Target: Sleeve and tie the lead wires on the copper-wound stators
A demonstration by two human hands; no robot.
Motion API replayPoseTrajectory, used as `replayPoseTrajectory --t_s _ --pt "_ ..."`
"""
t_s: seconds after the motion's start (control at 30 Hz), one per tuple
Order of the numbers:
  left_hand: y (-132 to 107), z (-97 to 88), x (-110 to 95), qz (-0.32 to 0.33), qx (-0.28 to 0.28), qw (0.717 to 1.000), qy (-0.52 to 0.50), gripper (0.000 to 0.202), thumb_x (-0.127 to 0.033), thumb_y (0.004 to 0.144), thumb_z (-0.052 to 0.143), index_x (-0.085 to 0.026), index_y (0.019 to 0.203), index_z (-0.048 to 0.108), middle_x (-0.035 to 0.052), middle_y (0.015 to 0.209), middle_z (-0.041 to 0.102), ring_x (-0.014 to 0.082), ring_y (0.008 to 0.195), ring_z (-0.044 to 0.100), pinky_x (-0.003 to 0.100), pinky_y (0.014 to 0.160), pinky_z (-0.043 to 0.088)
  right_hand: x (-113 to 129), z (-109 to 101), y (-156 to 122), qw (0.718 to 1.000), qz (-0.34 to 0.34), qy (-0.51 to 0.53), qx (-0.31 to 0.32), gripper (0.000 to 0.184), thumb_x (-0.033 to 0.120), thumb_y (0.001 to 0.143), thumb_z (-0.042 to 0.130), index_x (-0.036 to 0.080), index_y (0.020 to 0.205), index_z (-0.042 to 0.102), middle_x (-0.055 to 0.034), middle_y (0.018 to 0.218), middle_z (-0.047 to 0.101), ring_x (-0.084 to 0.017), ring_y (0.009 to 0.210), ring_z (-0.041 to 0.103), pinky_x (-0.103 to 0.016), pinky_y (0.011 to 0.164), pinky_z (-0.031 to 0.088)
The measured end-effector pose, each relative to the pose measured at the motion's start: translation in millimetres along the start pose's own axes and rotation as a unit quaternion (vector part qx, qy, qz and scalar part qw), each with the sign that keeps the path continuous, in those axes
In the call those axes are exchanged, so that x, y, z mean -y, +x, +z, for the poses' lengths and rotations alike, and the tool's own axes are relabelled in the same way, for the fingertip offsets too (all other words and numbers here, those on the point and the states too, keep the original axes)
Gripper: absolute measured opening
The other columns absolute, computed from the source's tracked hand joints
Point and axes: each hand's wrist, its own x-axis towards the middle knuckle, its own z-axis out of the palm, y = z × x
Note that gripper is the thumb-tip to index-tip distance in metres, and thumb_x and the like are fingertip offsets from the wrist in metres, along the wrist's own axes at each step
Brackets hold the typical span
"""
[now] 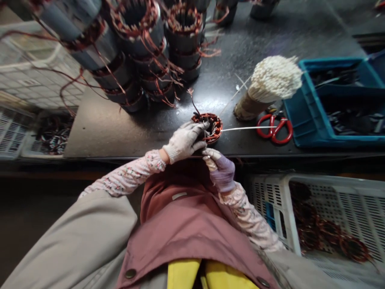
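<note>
black bench edge (pixel 102 155) just below left hand (pixel 185 140), right hand (pixel 219 168), wound stator (pixel 214 128)

the left hand (pixel 185 141) wears an off-white glove, and the right hand (pixel 221 170) a lilac glove with off-white fingers. the sleeves (pixel 126 176) are pale pink with a small flowery print, beside a dusty pink jacket (pixel 180 228) and a beige coat (pixel 69 237). a yellow strip (pixel 183 275) shows at the bottom. the wire ring (pixel 215 124) is coppery red. the scissors (pixel 274 129) have bright red handles, the bin (pixel 331 141) is teal blue, the bundle of string (pixel 275 78) is creamy white, the table (pixel 105 136) is glossy black, and the crate (pixel 300 180) is white with a slotted pattern.
</note>
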Motion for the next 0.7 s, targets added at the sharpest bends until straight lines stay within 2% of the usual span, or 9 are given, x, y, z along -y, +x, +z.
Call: replayPoseTrajectory --t_s 0.1,0.17,0.23,0.33,0.43,0.53,0.7 --pt "-8 11.3 -2 -0.031 -0.05 0.998 -0.018 0.04 -0.033 0.094 0.056 -0.014 0.129 0.058 0.0112 0.125 0.068 0.0218 0.119 0.061 0.044 0.115 0.037 1 -2 3 0.997 0.061 0.018 -0.032 0.015 0.032 0.088 0.063 0.023 0.098 0.071 -0.0029 0.09 0.076 -0.017 0.084 0.073 -0.031 0.082 0.061" --pt "-11 17.4 -3 -0.036 -0.063 0.997 -0.011 0.031 -0.029 0.095 0.054 -0.018 0.122 0.063 0.0087 0.122 0.07 0.0193 0.118 0.063 0.042 0.116 0.037 4 -5 5 0.996 0.067 0.019 -0.048 0.012 0.03 0.086 0.066 0.022 0.094 0.07 -0.0024 0.086 0.075 -0.016 0.08 0.073 -0.029 0.077 0.061" --pt "-13 20.4 -2 -0.02 -0.073 0.997 -0.008 0.027 -0.028 0.095 0.054 -0.02 0.118 0.067 0.0068 0.121 0.07 0.0179 0.118 0.063 0.038 0.115 0.038 10 -9 10 0.999 0.026 0.004 -0.041 0.006 0.027 0.085 0.067 0.021 0.087 0.069 -0.0023 0.085 0.074 -0.014 0.079 0.071 -0.027 0.075 0.059" --pt "-11 20.9 2 0.038 -0.123 0.991 -0.028 0.023 -0.028 0.094 0.058 -0.02 0.112 0.069 0.0058 0.113 0.074 0.0166 0.111 0.067 0.036 0.112 0.04 18 -12 17 0.998 -0.047 -0.028 -0.025 0.002 0.021 0.084 0.068 0.02 0.082 0.067 -0.0014 0.082 0.07 -0.012 0.076 0.067 -0.024 0.072 0.057" --pt "-7 21.2 7 0.11 -0.168 0.979 -0.026 0.019 -0.027 0.095 0.057 -0.021 0.106 0.07 0.0037 0.103 0.077 0.0146 0.1 0.071 0.039 0.111 0.039 21 -11 24 0.996 -0.058 -0.06 -0.023 0.004 0.019 0.085 0.066 0.02 0.081 0.065 -0.0004 0.078 0.067 -0.011 0.072 0.065 -0.022 0.068 0.054" --pt "-4 23.0 10 0.152 -0.182 0.971 -0.019 0.018 -0.026 0.096 0.054 -0.024 0.103 0.071 0.0012 0.102 0.077 0.0136 0.098 0.072 0.04 0.108 0.038 18 -8 30 0.995 -0.043 -0.087 -0.025 0.008 0.022 0.085 0.066 0.019 0.078 0.065 -0.0009 0.076 0.067 -0.011 0.07 0.064 -0.022 0.067 0.053" --pt "-3 23.6 8 0.142 -0.151 0.978 -0.014 0.023 -0.03 0.098 0.05 -0.027 0.102 0.072 0.0006 0.104 0.077 0.0141 0.104 0.07 0.038 0.104 0.04 15 -9 33 0.994 -0.011 -0.105 -0.011 0.015 0.026 0.085 0.065 0.018 0.073 0.064 0.0 0.069 0.066 -0.012 0.063 0.062 -0.023 0.063 0.051"
